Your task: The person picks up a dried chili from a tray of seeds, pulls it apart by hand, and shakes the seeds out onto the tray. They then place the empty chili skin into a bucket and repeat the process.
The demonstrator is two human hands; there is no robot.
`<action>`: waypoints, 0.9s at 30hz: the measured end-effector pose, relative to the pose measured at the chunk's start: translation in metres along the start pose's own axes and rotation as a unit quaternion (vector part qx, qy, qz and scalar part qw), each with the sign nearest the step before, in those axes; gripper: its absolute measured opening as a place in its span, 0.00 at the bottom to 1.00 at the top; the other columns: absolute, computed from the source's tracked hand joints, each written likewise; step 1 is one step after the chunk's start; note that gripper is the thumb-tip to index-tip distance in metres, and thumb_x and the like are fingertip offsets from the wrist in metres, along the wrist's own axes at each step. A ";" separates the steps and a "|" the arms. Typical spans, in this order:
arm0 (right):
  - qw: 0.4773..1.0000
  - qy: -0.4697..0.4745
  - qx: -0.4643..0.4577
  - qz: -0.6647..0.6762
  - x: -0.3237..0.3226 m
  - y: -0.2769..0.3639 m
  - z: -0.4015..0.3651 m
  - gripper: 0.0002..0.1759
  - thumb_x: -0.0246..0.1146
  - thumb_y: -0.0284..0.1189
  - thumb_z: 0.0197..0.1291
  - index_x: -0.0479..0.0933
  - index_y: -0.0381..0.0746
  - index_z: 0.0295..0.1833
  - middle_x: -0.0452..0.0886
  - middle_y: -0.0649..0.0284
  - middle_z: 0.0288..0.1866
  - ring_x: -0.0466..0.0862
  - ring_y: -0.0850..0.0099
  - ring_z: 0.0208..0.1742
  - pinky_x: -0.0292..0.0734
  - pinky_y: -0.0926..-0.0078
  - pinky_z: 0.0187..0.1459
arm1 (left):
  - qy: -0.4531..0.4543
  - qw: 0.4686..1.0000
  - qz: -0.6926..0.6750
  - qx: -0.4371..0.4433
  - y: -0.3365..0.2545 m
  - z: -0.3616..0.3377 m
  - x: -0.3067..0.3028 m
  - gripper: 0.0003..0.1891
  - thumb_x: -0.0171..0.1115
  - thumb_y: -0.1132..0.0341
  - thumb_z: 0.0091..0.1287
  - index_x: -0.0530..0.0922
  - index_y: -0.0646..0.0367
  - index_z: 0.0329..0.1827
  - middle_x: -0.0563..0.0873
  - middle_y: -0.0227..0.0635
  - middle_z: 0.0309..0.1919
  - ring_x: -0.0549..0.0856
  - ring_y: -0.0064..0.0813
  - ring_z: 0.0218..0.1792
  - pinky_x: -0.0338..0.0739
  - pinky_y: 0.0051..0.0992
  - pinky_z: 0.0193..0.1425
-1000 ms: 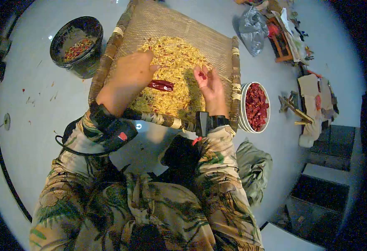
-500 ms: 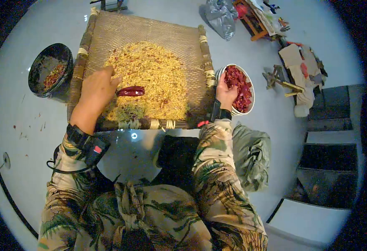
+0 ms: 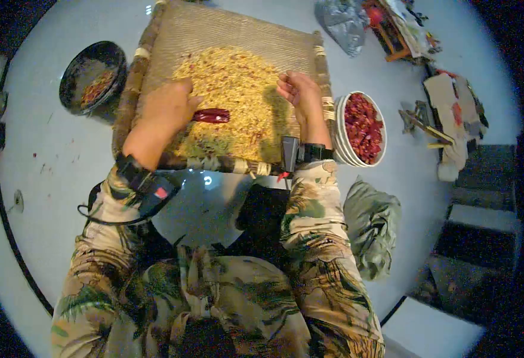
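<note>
A long, dark red dried chili pepper (image 3: 212, 115) sticks out to the right from the closed fingers of my left hand (image 3: 165, 110), low over the yellow seeds. My right hand (image 3: 302, 95) is above the right side of the seed heap, palm turned partly up, its fingers loosely bent and apart with nothing visible in them. The yellow seeds (image 3: 232, 74), flecked with red bits, lie spread on a woven mesh (image 3: 238, 24) stretched over a wooden frame. To the right of the frame, a white bucket (image 3: 383, 128) is filled with red chili pieces (image 3: 362, 128).
A black bucket (image 3: 104, 51) with some chili scraps stands left of the frame. Crumpled greenish cloth (image 3: 372, 230) lies on the floor at right. A grey plastic bag (image 3: 342, 24) and low wooden stools (image 3: 423, 125) are farther back. Dark steps are at far right.
My right hand has left the chili pieces in the white bucket and moved left over the seeds, its fingers loosened. My left hand keeps the chili pepper. The view has shifted slightly.
</note>
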State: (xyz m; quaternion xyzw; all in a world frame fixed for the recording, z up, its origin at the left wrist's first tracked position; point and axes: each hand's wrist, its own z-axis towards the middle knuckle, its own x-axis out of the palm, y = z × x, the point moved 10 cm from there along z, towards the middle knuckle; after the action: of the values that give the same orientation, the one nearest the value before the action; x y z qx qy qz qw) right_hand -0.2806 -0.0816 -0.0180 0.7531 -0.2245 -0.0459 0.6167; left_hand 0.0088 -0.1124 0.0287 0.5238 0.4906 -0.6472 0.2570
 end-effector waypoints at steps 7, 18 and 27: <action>0.833 0.213 -0.219 -0.460 0.125 -0.027 -0.042 0.21 0.69 0.33 0.47 0.77 0.35 0.46 0.81 0.56 0.41 0.80 0.61 0.43 0.75 0.67 0.44 | -0.003 1.000 -0.015 0.002 -0.003 -0.005 -0.021 0.18 0.55 0.51 0.61 0.77 0.57 0.43 0.82 0.49 0.39 0.81 0.51 0.42 0.74 0.46 0.44; 0.714 0.219 -0.236 -0.622 0.152 -0.061 -0.050 0.12 0.66 0.29 0.46 0.76 0.38 0.38 0.80 0.51 0.36 0.79 0.52 0.40 0.74 0.60 0.41 | -0.051 0.998 -0.013 0.018 0.002 -0.010 -0.026 0.21 0.53 0.47 0.62 0.78 0.58 0.44 0.82 0.49 0.38 0.81 0.50 0.43 0.74 0.46 0.45; 0.903 0.078 -0.131 -0.403 0.056 -0.014 -0.001 0.15 0.68 0.33 0.51 0.78 0.34 0.41 0.82 0.62 0.31 0.79 0.72 0.32 0.75 0.75 0.36 | -0.027 0.999 -0.019 0.022 0.002 -0.010 -0.025 0.22 0.54 0.48 0.62 0.77 0.58 0.46 0.83 0.50 0.38 0.81 0.50 0.43 0.74 0.46 0.46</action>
State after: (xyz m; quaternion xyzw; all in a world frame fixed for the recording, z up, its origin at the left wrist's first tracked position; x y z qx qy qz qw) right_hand -0.2255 -0.1006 -0.0196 0.6932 0.1548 -0.2600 0.6542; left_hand 0.0220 -0.1088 0.0514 0.5024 0.4790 -0.6762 0.2468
